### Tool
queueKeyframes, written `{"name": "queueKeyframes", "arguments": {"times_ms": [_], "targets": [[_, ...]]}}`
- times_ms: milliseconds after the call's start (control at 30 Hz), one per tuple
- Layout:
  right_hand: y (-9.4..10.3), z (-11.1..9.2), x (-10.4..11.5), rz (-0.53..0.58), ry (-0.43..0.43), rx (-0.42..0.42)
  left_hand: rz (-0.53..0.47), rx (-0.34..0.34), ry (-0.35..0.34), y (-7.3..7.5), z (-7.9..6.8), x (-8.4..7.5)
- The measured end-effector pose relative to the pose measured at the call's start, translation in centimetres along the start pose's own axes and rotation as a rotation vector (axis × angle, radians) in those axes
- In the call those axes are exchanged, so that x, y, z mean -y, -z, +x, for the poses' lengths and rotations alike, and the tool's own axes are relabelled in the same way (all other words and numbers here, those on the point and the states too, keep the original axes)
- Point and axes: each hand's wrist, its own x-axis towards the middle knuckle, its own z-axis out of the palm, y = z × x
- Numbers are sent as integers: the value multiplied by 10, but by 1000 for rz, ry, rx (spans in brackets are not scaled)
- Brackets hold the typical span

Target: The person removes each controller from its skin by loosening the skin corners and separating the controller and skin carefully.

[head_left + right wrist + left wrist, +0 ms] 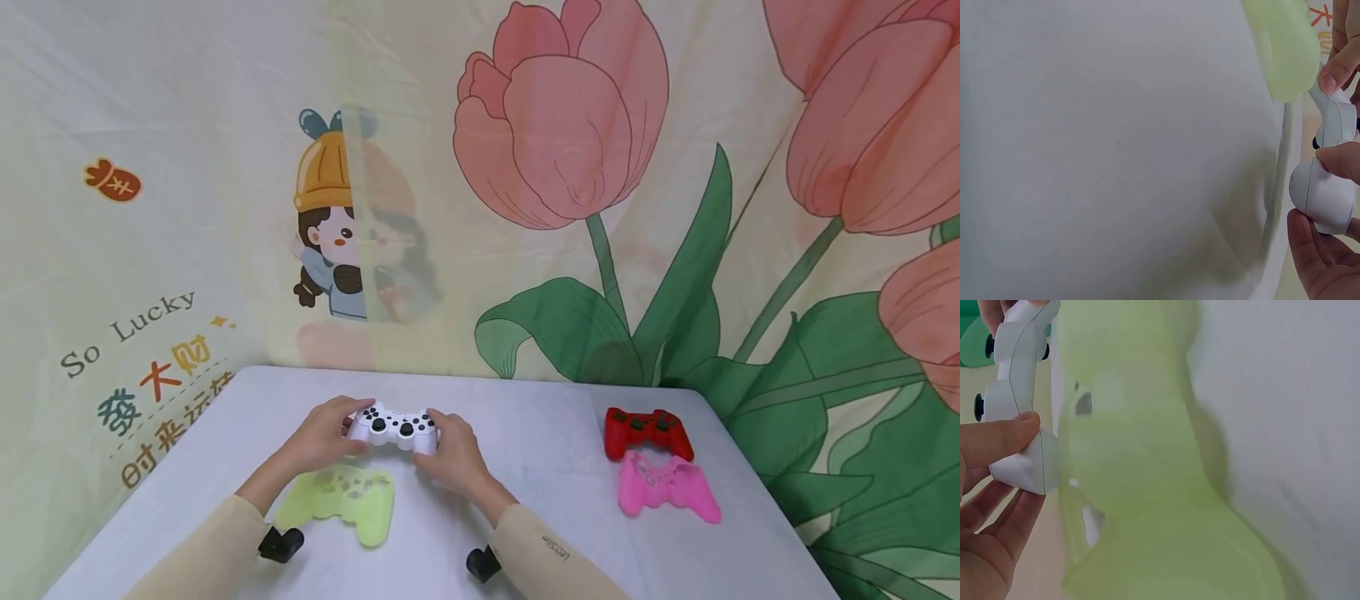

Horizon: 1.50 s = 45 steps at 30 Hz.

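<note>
Both hands hold a white game controller [392, 427] above the table, one at each end. In the head view my left hand [327, 429] grips its left handle, and my right hand [455, 451] grips the right one. The left wrist view shows the white controller [1019, 375] edge-on, thumb on one side and fingers on the other. A similar pinch by the right hand [1329, 262] appears in the right wrist view. Nearest the left forearm, a pale green silicone controller cover [352, 493] lies on the table.
On the right side of the white-covered table [540, 500] lies a red game controller [648, 431]. A pink silicone controller cover [666, 487] lies just in front of it. Behind the table hangs a printed curtain [420, 350] with tulips.
</note>
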Motion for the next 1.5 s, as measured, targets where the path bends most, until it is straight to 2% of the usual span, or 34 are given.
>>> {"name": "queueKeyframes", "arguments": {"times_ms": [200,500,767,1033,1233,1367,1500], "targets": [[-11,12,9,-16,7,25,3,35,63,7,-1,16],[-23,22,16,-10,-34,38,17,57,100,12,3,30],[-31,22,19,8,-103,78,24,89,154,10,0,38],[-37,22,18,-28,-94,74,4,107,202,5,0,44],[-32,21,11,-38,-89,102,-27,129,206,2,1,43],[-22,17,2,-3,-61,190,-1,137,185,1,-2,43],[-1,14,-7,28,-33,286,-6,146,179,2,-9,45]]}}
